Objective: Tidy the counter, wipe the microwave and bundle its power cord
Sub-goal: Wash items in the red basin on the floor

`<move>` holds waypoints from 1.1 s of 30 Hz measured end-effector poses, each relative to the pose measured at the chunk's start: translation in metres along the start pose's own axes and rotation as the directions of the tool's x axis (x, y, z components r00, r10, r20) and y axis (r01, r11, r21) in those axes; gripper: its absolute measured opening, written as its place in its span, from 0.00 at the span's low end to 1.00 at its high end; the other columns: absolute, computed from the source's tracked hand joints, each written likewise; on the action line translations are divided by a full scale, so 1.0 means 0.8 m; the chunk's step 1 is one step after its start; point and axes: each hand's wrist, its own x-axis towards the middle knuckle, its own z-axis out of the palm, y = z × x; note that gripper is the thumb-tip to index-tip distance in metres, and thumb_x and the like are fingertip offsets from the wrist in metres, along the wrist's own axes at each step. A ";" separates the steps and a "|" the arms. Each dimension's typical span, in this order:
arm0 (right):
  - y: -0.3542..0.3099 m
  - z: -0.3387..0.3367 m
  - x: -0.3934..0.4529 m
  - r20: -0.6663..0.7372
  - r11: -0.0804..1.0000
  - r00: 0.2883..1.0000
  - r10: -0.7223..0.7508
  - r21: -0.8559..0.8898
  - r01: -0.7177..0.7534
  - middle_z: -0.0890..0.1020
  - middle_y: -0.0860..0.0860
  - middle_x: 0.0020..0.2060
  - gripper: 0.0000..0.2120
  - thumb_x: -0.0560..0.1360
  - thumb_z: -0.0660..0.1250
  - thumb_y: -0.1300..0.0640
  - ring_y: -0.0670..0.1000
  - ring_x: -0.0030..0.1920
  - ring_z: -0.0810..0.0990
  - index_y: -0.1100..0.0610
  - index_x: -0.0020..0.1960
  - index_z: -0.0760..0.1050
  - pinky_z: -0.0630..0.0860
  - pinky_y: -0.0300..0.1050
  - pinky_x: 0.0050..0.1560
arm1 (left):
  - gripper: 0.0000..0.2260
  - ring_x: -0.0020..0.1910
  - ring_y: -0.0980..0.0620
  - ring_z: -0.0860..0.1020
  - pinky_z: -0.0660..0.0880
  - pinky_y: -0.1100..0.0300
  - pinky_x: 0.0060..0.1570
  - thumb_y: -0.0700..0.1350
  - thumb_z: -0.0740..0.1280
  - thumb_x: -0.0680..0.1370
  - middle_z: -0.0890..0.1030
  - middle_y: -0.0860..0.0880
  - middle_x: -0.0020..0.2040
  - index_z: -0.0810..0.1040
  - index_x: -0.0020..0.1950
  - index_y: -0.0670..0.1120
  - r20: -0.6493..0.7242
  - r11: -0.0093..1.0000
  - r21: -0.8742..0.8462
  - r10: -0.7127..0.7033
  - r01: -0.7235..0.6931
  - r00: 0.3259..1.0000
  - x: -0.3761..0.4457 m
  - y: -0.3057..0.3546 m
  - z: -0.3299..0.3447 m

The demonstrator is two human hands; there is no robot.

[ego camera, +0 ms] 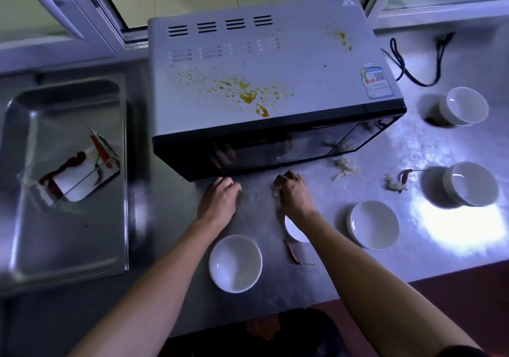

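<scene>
Before the microwave (pixel 264 81) (stained top), right hand (pixel 292 194) gripping scraps (pixel 275 191)

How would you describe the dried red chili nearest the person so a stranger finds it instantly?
Start at the microwave, then come down the steel counter toward its near edge. The dried red chili lies bare between two white bowls, unlike another beside food scraps.
</scene>
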 end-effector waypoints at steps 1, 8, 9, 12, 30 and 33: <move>0.003 -0.005 0.000 -0.027 1.000 1.000 -0.001 0.010 0.002 0.77 0.58 0.50 0.16 0.69 0.63 0.72 0.62 0.54 0.76 0.60 0.53 0.80 0.75 0.51 0.46 | 0.05 0.44 0.45 0.74 0.76 0.49 0.43 0.35 0.69 0.74 0.76 0.48 0.41 0.78 0.42 0.44 0.001 0.999 -0.033 0.024 -0.024 1.000 0.005 0.007 -0.001; 0.059 -0.057 -0.013 -0.230 0.998 0.973 0.018 0.062 -0.003 0.79 0.58 0.50 0.14 0.70 0.65 0.72 0.61 0.48 0.78 0.60 0.51 0.80 0.72 0.48 0.40 | 0.04 0.46 0.45 0.76 0.77 0.51 0.47 0.34 0.69 0.75 0.79 0.47 0.46 0.82 0.48 0.41 -0.054 0.965 -0.183 0.179 -0.186 0.982 0.044 0.086 0.003; 0.071 -0.065 -0.016 -0.254 0.997 0.967 0.031 0.075 -0.012 0.80 0.58 0.50 0.14 0.69 0.65 0.72 0.62 0.48 0.79 0.60 0.51 0.81 0.74 0.50 0.41 | 0.05 0.46 0.46 0.76 0.77 0.52 0.47 0.34 0.69 0.75 0.80 0.47 0.46 0.82 0.49 0.40 -0.057 0.959 -0.191 0.202 -0.210 0.978 0.049 0.099 0.006; 0.112 -0.087 -0.028 -0.312 0.992 0.946 0.087 0.111 -0.055 0.81 0.59 0.47 0.13 0.68 0.67 0.72 0.63 0.47 0.79 0.61 0.50 0.82 0.76 0.51 0.43 | 0.06 0.45 0.46 0.76 0.76 0.52 0.48 0.33 0.70 0.74 0.80 0.47 0.46 0.83 0.49 0.40 -0.074 0.938 -0.205 0.269 -0.279 0.960 0.068 0.137 0.014; 0.290 -0.145 -0.080 -0.309 0.924 0.879 0.363 0.243 -0.296 0.79 0.57 0.57 0.14 0.73 0.66 0.68 0.61 0.57 0.78 0.60 0.57 0.81 0.73 0.49 0.52 | 0.14 0.47 0.43 0.77 0.77 0.50 0.50 0.41 0.57 0.76 0.80 0.45 0.47 0.82 0.49 0.42 0.019 0.860 -0.212 0.479 -0.464 0.878 0.154 0.300 0.112; 0.302 -0.145 -0.080 -0.267 0.939 0.907 0.324 0.212 -0.273 0.76 0.59 0.64 0.19 0.73 0.67 0.66 0.62 0.61 0.77 0.60 0.64 0.79 0.75 0.52 0.58 | 0.12 0.55 0.45 0.76 0.76 0.50 0.51 0.41 0.60 0.74 0.81 0.47 0.52 0.83 0.49 0.44 0.027 0.860 -0.124 0.502 -0.495 0.864 0.162 0.304 0.127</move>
